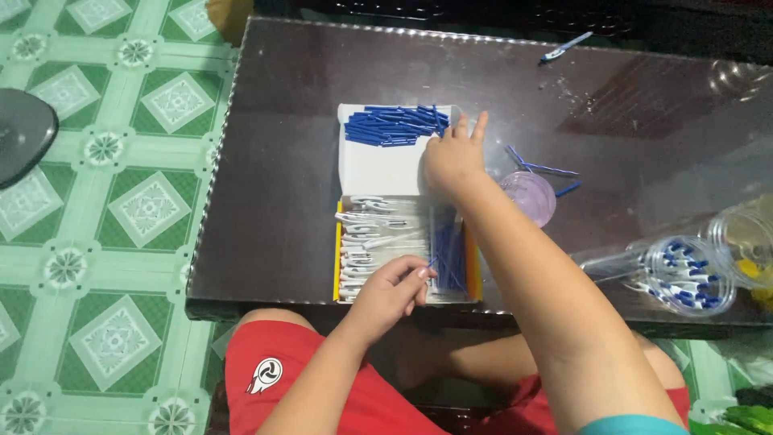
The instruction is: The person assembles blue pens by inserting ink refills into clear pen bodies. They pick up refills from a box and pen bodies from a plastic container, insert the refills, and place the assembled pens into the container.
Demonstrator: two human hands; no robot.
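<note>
The dark glossy surface carries everything, and its near edge is right under my open box, so a careless pull of my forearm could, I think, drag the box off onto my lap. The upright lid half holds a heap of blue pen caps; my right hand rests against that heap with fingers partly spread, and whether it has hold of a cap I cannot tell. A hard push there might scatter caps over the box wall. The lower half holds white pen barrels and blue refills. My left hand pinches one thin blue refill at the fingertips; gripped that lightly it could slip or bend. The small round lid beside my arm could get knocked.
</note>
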